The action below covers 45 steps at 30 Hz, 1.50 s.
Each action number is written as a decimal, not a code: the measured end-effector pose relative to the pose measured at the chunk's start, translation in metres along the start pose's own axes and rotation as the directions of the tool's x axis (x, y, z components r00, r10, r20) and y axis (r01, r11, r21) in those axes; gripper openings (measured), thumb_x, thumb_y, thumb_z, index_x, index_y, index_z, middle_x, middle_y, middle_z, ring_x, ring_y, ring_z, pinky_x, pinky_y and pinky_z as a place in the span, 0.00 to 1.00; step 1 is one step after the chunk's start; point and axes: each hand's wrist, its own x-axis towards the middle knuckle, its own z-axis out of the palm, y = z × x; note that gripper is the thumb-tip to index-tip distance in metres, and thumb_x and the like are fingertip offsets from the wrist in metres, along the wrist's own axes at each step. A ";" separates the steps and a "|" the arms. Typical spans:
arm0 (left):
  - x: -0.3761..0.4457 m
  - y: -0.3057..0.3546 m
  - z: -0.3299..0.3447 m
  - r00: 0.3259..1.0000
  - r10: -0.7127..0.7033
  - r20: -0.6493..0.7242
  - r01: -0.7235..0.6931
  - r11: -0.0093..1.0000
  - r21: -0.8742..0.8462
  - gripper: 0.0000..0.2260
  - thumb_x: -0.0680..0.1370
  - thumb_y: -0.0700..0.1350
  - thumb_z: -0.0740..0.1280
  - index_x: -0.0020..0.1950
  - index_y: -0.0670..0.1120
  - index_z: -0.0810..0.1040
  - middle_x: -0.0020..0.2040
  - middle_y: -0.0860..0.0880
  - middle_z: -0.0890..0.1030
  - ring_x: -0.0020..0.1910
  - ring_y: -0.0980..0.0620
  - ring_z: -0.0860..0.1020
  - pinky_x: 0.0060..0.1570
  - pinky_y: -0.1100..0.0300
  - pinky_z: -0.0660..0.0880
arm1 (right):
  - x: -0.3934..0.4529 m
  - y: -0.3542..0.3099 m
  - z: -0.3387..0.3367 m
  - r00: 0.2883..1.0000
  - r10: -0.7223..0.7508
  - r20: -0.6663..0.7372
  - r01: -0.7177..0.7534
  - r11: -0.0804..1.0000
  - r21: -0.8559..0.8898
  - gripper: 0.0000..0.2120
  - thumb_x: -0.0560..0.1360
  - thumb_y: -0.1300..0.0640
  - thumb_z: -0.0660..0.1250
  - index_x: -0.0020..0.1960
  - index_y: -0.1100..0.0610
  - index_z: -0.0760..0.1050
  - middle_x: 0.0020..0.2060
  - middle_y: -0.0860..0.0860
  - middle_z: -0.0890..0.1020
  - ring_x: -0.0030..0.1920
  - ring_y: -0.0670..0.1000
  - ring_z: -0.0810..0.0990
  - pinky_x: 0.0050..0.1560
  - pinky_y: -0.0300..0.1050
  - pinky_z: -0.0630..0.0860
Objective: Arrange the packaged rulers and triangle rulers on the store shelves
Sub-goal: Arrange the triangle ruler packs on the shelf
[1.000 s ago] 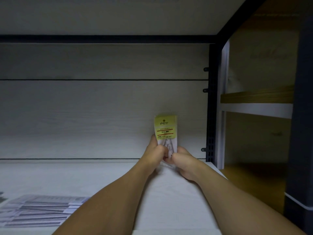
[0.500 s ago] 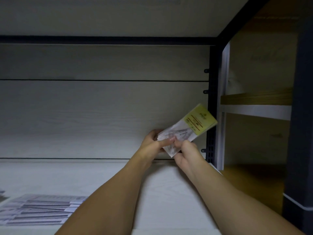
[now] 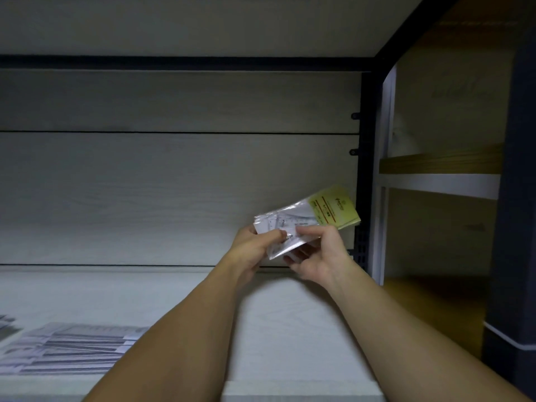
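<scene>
A clear packet of triangle rulers (image 3: 307, 220) with a yellow label card at its far end is held in the air above the white shelf (image 3: 290, 314), close to the back panel at the right. My left hand (image 3: 255, 245) pinches its near left edge. My right hand (image 3: 319, 253) grips its lower edge from underneath, thumb on top. The packet lies tilted, label end pointing up and to the right. A fanned pile of packaged rulers (image 3: 72, 348) lies flat on the shelf at the front left.
A black upright post (image 3: 367, 169) closes the shelf bay on the right. Beyond it is a wooden shelf unit (image 3: 441, 163) with a white rail. The shelf above (image 3: 203, 24) forms a low ceiling. Another packet edge (image 3: 5, 327) shows at the far left.
The packet stood upright with its label on top; it has been turned clockwise and lifted, so the label points up-right. Both hands have risen off the shelf with it.
</scene>
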 end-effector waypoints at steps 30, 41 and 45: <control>-0.002 -0.010 0.005 0.911 -0.280 -0.302 0.317 0.945 0.081 0.25 0.62 0.61 0.66 0.53 0.48 0.79 0.51 0.47 0.80 0.50 0.45 0.82 0.46 0.52 0.75 | 0.030 0.001 -0.047 0.934 -0.256 -0.251 0.034 0.760 -0.649 0.28 0.61 0.41 0.71 0.56 0.56 0.76 0.45 0.56 0.84 0.45 0.59 0.83 0.56 0.54 0.78; -0.001 -0.017 0.018 0.868 -0.103 -0.485 0.230 0.951 0.209 0.07 0.80 0.41 0.56 0.53 0.44 0.72 0.51 0.45 0.75 0.47 0.46 0.73 0.46 0.57 0.68 | 0.030 0.002 -0.046 0.819 -0.468 -0.331 0.034 0.616 -0.787 0.14 0.77 0.48 0.63 0.42 0.59 0.75 0.39 0.55 0.80 0.38 0.55 0.80 0.42 0.47 0.77; 0.003 -0.017 0.019 0.878 -0.131 -0.460 0.240 0.953 0.186 0.12 0.79 0.40 0.57 0.58 0.41 0.77 0.55 0.43 0.78 0.51 0.43 0.76 0.51 0.56 0.73 | 0.032 0.003 -0.046 0.833 -0.451 -0.322 0.079 0.673 -0.736 0.10 0.78 0.52 0.62 0.45 0.59 0.73 0.40 0.56 0.79 0.35 0.55 0.77 0.36 0.43 0.72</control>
